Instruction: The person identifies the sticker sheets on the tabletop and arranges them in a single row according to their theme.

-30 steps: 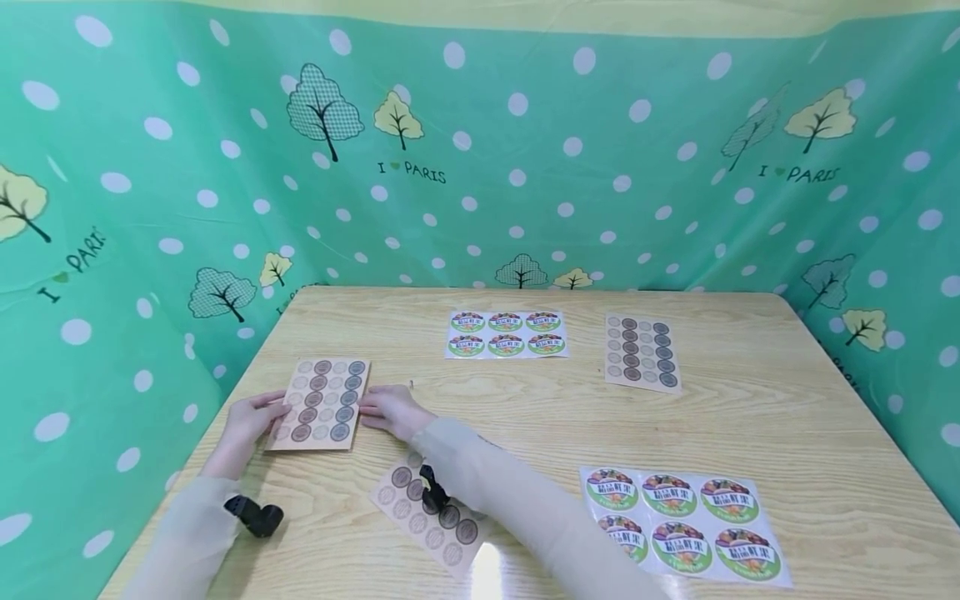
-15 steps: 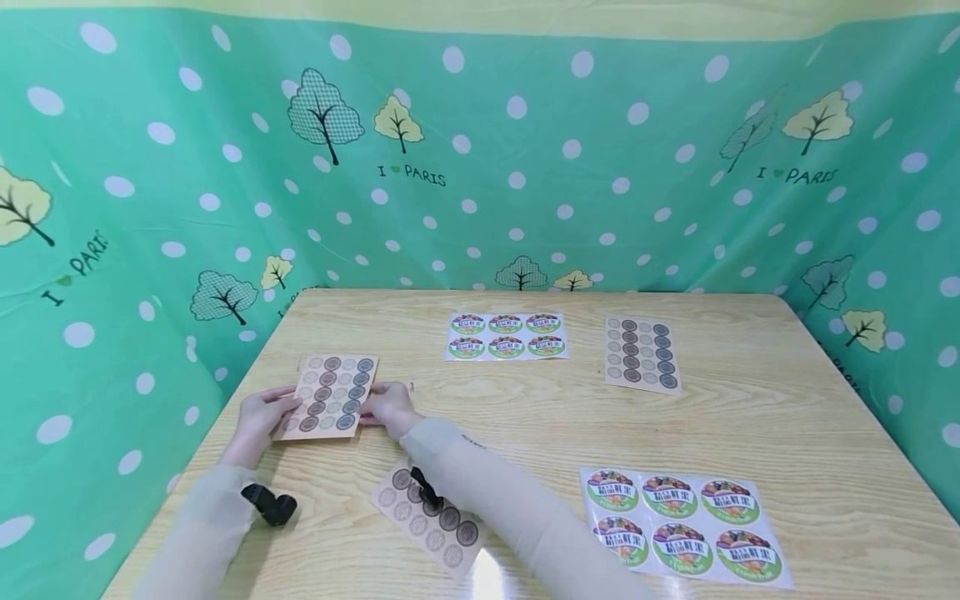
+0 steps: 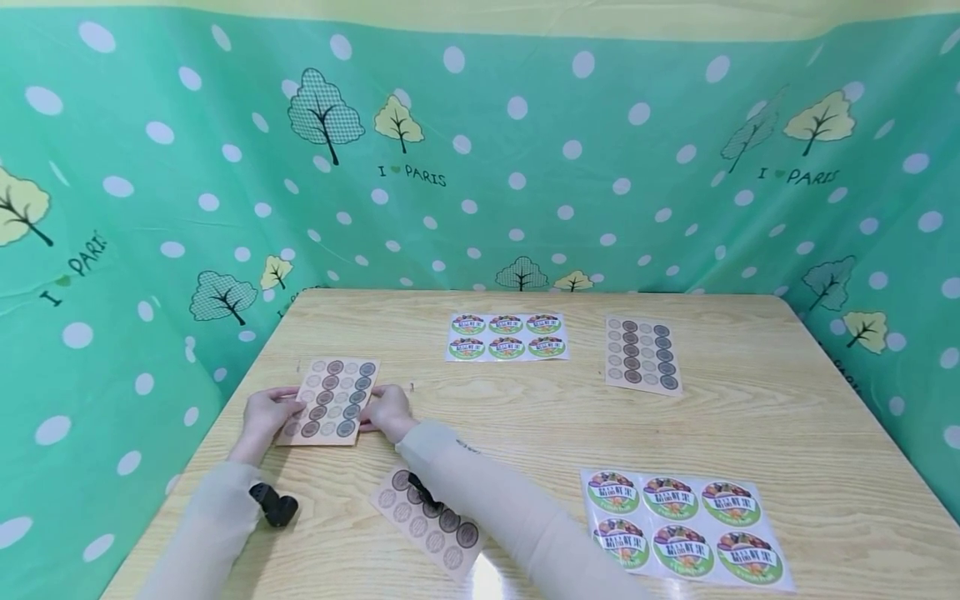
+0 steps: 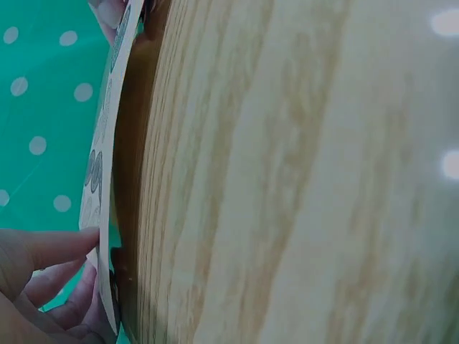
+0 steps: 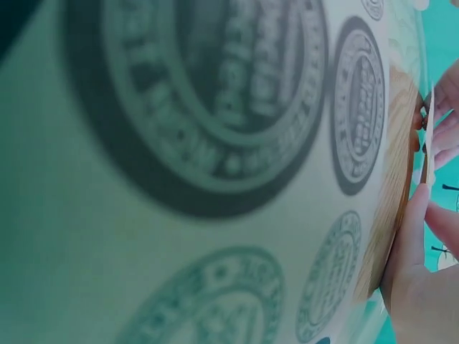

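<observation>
A light brown sheet of round stickers (image 3: 330,398), with columns of dark and pale circles, is held between both hands at the left of the table. My left hand (image 3: 264,415) pinches its left edge, thumb on top in the left wrist view, fingers (image 4: 72,304) beneath. At the opposite edge my right hand (image 3: 390,412) grips the sheet, with part of its fingers hidden behind it. In the left wrist view the sheet (image 4: 105,172) appears edge-on, slightly bowed, a dark strip of gap or shadow between it and the wood.
Beneath the right forearm lies another brown sticker sheet (image 3: 420,521). Fruit-label sticker sheets lie at the back (image 3: 507,337) and at the front right (image 3: 682,529). A third brown sheet (image 3: 642,354) rests at the back right of the wooden table (image 3: 517,425). A green dotted cloth (image 3: 480,208) surrounds the table.
Both hands have shifted the sticker sheet slightly to the right. It rose half a second ago, then came down a little. The other sheets have stayed in place.
</observation>
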A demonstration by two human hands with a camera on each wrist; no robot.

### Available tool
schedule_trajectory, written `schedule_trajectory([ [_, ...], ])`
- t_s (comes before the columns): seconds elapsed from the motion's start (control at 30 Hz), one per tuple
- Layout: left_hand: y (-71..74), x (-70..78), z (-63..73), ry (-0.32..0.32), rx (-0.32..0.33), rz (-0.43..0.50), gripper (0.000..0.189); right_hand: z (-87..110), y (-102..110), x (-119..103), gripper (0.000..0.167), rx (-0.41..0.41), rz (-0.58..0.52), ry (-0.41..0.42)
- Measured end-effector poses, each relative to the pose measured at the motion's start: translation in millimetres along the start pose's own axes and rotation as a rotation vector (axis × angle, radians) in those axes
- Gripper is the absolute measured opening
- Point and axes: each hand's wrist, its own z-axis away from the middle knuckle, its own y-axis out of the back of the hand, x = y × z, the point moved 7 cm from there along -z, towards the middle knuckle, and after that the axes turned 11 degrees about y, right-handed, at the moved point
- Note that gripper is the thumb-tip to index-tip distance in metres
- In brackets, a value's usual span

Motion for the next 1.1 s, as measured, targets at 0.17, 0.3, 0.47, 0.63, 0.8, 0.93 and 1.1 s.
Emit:
schedule_trajectory([
  [0.17,-0.1,2.0,-0.7,-0.015,0.038,-0.066,0.035,-2.7,1,1,0.057,-0.003,0.073,0.009],
  [0.3,0.7,9.0,4.2,-0.072,0.053,-0.119,0.035,-1.9,3,-3,0.056,-0.008,0.137,0.028],
  [0.47,0.4,11.7,7.9,-0.098,0.078,-0.151,0.033,1.6,4,-10,0.055,-0.028,0.239,0.062],
  [0.63,-0.2,11.1,8.6,-0.116,0.099,-0.160,0.033,-1.6,2,-7,0.055,-0.054,0.238,0.044],
  [0.8,1.7,9.9,9.8,-0.130,0.111,-0.165,0.035,-6.2,0,-1,0.056,-0.122,0.178,0.026],
  [0.93,1.9,10.5,11.7,-0.143,0.088,-0.159,0.036,-0.7,3,-6,0.052,-0.172,0.139,-0.002],
  [1.1,-5.0,19.3,19.7,-0.216,-0.014,-0.154,0.036,7.1,12,-19,0.044,-0.265,0.160,0.008],
])
